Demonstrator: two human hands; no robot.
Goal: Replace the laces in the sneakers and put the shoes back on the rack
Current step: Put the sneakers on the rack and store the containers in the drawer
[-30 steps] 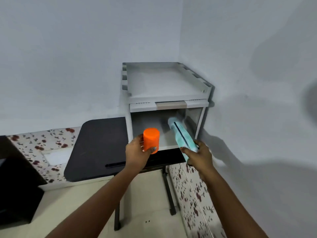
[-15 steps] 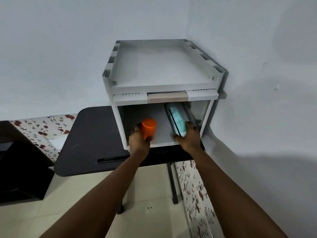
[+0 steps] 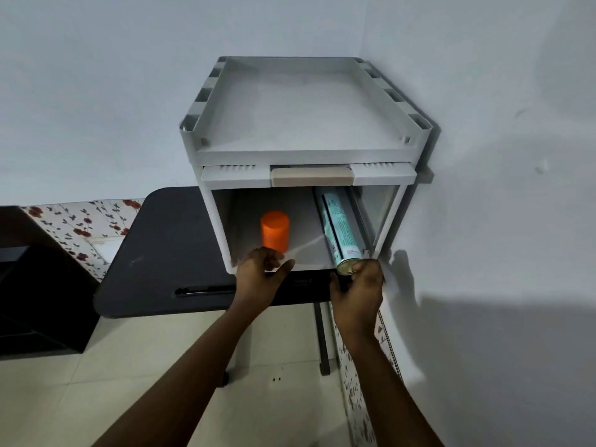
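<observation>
1. Released since half a second ago, the orange cap (image 3: 275, 230) now stands upright inside the white rack (image 3: 300, 156).
2. Left hand (image 3: 261, 279) hovers just before it, fingers loosely curled, empty.
3. Right hand (image 3: 358, 291) grips the teal spray can (image 3: 338, 227), lying along the rack's right side.
4. No sneakers are in view.

Grey plastic box rack (image 3: 206, 130) on dark table (image 3: 167, 246); inside, upright orange plastic cylinder (image 3: 275, 231), teal spray can (image 3: 338, 225) lying flat.

Glossy metal can (image 3: 341, 232), matt plastic rack (image 3: 303, 156)
</observation>
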